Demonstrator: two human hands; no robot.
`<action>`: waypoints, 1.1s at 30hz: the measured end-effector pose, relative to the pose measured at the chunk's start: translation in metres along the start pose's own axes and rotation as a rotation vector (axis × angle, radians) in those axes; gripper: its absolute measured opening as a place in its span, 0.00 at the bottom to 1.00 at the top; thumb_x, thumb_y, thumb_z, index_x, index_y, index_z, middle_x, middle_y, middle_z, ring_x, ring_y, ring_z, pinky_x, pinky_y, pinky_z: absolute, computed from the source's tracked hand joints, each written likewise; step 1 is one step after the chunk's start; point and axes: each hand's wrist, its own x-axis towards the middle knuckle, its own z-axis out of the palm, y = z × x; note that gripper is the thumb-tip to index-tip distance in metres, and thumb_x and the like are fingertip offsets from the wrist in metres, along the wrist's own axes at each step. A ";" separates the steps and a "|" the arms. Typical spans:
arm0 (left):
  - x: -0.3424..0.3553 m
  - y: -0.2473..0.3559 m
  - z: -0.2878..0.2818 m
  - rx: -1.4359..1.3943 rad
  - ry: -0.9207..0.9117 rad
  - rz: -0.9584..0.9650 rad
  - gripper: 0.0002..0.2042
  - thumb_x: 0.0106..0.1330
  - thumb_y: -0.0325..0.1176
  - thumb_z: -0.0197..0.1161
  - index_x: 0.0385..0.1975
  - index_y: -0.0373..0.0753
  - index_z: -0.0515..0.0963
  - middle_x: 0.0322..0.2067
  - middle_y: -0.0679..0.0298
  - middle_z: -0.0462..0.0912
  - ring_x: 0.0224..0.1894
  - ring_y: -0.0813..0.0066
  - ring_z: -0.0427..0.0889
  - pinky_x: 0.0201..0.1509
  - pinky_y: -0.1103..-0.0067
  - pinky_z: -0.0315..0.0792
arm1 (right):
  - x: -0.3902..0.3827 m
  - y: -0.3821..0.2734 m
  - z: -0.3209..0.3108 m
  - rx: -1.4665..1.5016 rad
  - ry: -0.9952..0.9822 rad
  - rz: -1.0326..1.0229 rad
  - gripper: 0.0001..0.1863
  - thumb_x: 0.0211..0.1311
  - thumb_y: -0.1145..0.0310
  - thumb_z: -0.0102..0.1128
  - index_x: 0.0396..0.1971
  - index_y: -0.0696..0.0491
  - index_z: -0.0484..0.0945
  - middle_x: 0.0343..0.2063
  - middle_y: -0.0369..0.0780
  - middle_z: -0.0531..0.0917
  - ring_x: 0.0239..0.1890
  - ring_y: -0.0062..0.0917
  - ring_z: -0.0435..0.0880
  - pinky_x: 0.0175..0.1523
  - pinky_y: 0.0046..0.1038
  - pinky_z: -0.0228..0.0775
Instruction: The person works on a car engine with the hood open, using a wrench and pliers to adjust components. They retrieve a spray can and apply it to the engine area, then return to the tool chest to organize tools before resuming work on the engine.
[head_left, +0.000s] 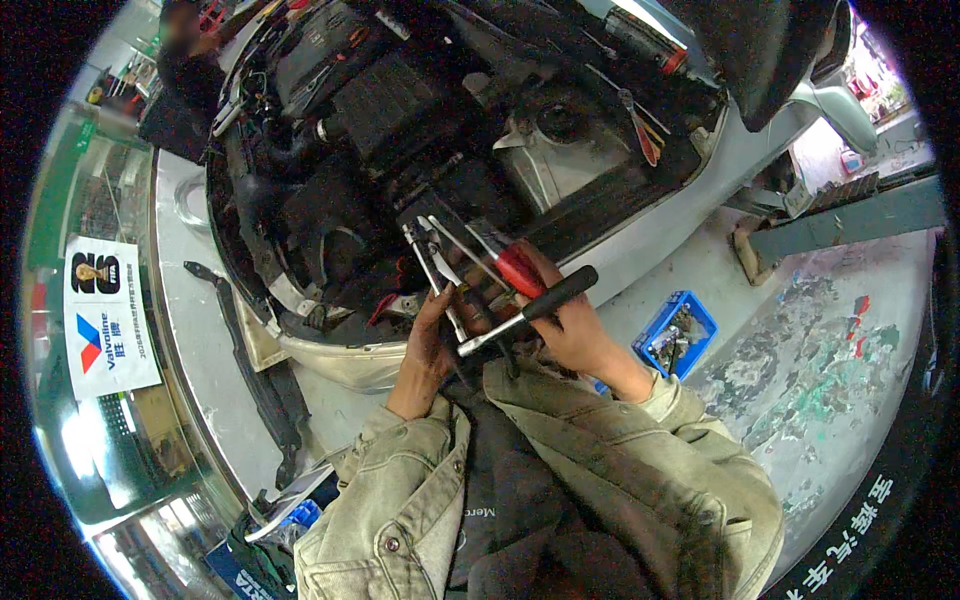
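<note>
Over the near corner of the silver car's [640, 255] open black engine bay [390, 115]: left hand [428, 345], fingers pinching a slim straight silver metal bar [436, 272]. Right hand [580, 335], fingers wrapped on a red-handled tool with silver shaft [517, 270]. Black-gripped silver ratchet [562, 297] crosses the right hand; can't tell which hand bears it. Blue rectangular plastic bin [658, 320] on floor, right.

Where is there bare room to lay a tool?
Free: the stained floor between the blue bin and grey lift arm. Crowded: the engine bay, with tools along its right side; also between left hand and right hand, among held tools.
</note>
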 end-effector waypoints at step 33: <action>-0.019 -0.031 -0.031 0.211 0.409 -0.209 0.18 0.69 0.42 0.58 0.53 0.40 0.71 0.31 0.63 0.77 0.37 0.66 0.74 0.46 0.68 0.74 | 0.184 0.150 -0.244 -0.824 -0.058 0.396 0.28 0.57 0.51 0.67 0.45 0.62 0.78 0.44 0.54 0.81 0.52 0.48 0.79 0.58 0.40 0.70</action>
